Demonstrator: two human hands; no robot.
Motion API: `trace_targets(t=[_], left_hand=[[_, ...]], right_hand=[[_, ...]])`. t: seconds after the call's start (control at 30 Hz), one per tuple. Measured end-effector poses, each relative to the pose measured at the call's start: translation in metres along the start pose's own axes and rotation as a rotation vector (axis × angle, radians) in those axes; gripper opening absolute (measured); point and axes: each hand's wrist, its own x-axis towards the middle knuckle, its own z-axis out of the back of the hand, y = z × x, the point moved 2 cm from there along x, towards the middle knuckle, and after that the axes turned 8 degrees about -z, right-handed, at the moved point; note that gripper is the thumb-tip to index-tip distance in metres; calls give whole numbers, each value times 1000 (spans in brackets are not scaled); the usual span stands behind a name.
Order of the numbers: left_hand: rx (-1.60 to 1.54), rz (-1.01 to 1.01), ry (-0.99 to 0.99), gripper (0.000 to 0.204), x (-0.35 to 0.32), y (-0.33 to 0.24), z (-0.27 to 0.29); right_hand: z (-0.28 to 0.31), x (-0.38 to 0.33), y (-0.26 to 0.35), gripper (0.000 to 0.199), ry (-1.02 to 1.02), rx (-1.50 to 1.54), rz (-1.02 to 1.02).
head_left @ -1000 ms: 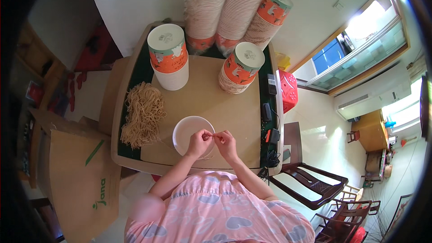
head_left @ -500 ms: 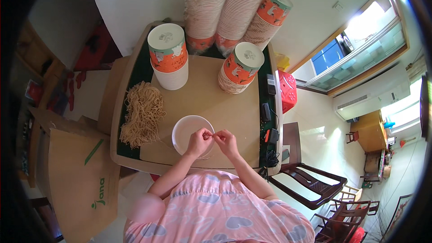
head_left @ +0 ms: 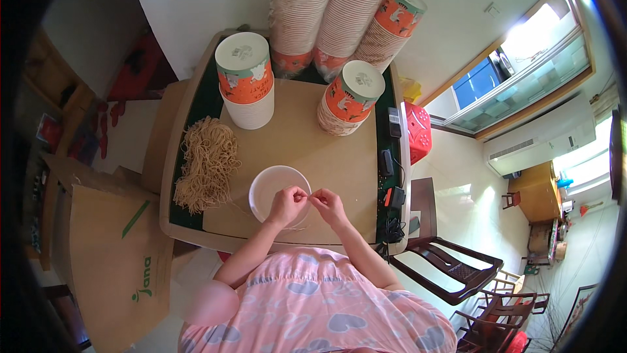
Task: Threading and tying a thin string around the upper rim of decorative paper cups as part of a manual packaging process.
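Near the table's front edge, my left hand [head_left: 290,205] and my right hand [head_left: 328,207] meet fingertip to fingertip, both closed in a pinch. What they pinch looks like a thin beige string, mostly hidden by the fingers. Below and behind the left hand sits a round white bowl [head_left: 264,183], partly covered by that hand. A loose strand lies by the bowl's left rim, and another shows under my left wrist. To the left rests a tangled bundle of beige string [head_left: 208,165].
Upside-down paper buckets in orange, green and white stand in a left stack [head_left: 245,82] and a right stack [head_left: 349,99]. Taller wrapped stacks [head_left: 302,20] line the wall. Black adapters and cables [head_left: 394,197] lie along the right edge. A cardboard box [head_left: 117,261] stands left of the table.
Both hands stay pinched together in nearly the same place. Only a very slight shift of the view shows.
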Motion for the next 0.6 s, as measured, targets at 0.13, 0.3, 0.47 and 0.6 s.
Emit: trace_targets(t=[0.13,0.3,0.47,0.6], left_hand=[[30,-22,-13,5,0,-1,-1],[30,-52,-47,3,-1,-11,1],[62,-69,-52,5,-5,-9,2],[80,-79,-50,6,-6,-11,2]], right_hand=[[5,3,8,14,84,8,-114],[5,1,13,14,106,143,-235],[5,2,10,14,83,159,-251],[6,3,8,14,72,159,-268]])
